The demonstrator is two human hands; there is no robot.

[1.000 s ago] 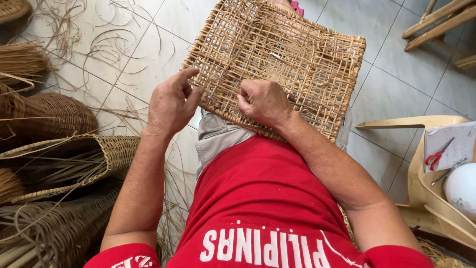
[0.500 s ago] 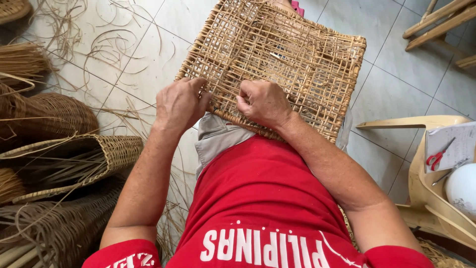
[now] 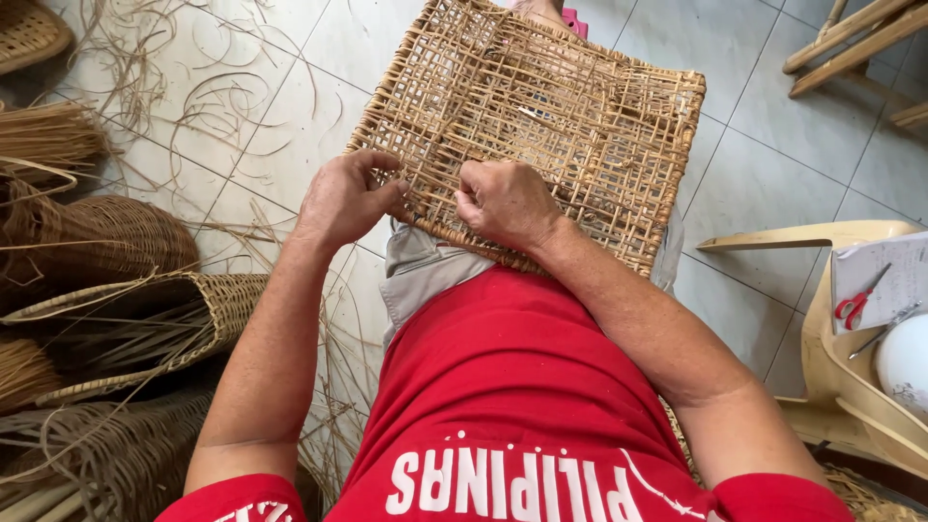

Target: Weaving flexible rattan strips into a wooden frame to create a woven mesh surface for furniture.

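Observation:
A flat, open-weave rattan panel [image 3: 570, 106] rests on my lap, tan in colour, with a thicker braided rim along its near edge. My left hand [image 3: 343, 198] grips the panel's near left corner, fingers curled over the rim. My right hand [image 3: 503, 201] presses on the near edge a little to the right, fingers pinched closed into the weave; what they pinch is too small to make out. Both forearms reach out over my red shirt and grey shorts.
Woven baskets [image 3: 116, 232] and bundles of rattan strips [image 3: 48, 135] lie on the tiled floor at left. Loose strands are scattered on the tiles. A cream plastic chair [image 3: 841, 329] at right holds red scissors [image 3: 855, 304], paper and a white round object. Wooden furniture legs [image 3: 860, 39] stand at top right.
My left hand has slid up from beside the panel's corner onto the rim and closed its fingers over it. The right hand has stayed in place.

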